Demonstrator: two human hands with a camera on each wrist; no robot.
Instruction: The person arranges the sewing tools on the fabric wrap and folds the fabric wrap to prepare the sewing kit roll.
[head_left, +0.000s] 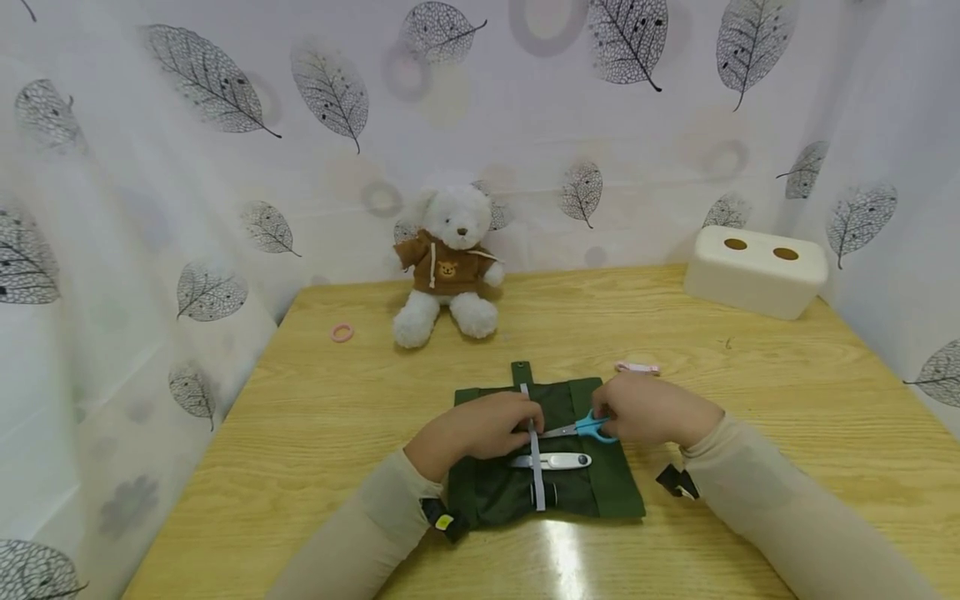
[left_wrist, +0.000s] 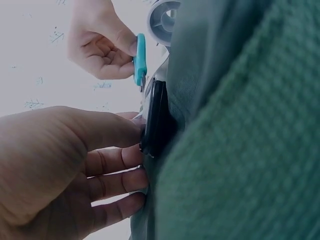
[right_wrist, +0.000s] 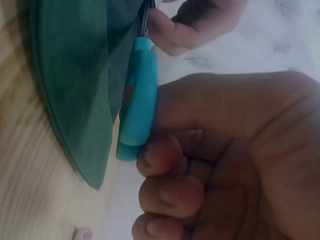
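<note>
A dark green fabric pouch (head_left: 618,483) lies spread on the table, with a pale elastic strap (head_left: 537,471) running across its middle. My left hand (head_left: 476,427) pinches the strap near its upper end, thumb against index finger. By their blue handles, my right hand (head_left: 651,408) grips the scissors (head_left: 589,427), whose blades point left and meet the strap beside my left fingers. Under the strap sits a white-handled folding knife (head_left: 566,461). Below that, a dark spool (head_left: 551,495) also lies under it. The right wrist view shows the scissors' blue handle (right_wrist: 139,100) against my thumb.
A white teddy bear (head_left: 450,267) in a brown hoodie sits at the back. To its left lies a pink ring (head_left: 342,333). A pink clip-like item (head_left: 637,367) is just beyond my right hand. At the back right stands a cream box (head_left: 753,275) with two holes.
</note>
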